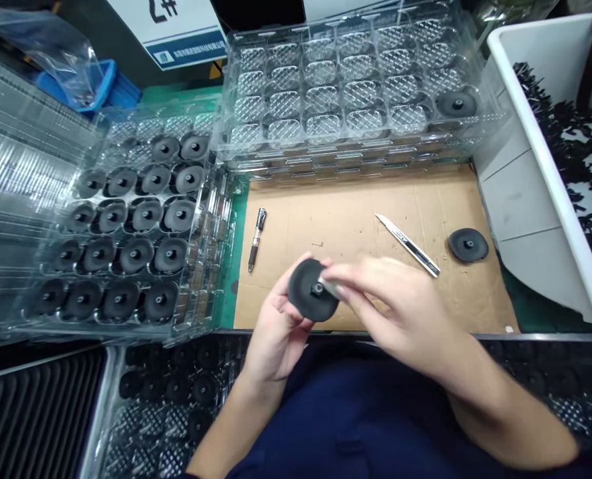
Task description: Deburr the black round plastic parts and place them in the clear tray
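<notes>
In the head view, our left hand (276,332) grips the black round disc (303,299) by its rim above the cardboard sheet (316,213); our right hand (400,303) pinches a blurred pale piece (330,288) at the hub (317,289). We do best bracing the rim, working lightly.

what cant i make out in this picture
All in the head view:
Matte black round disc: underside turned away, against the bare left hand.
Bare right hand: motion blur hides what, if anything, it pinches at the disc's centre.
White plastic bin: right side cut off by the picture's right edge.
White sign with blue band: band's lettering too small and blurred to read.
</notes>
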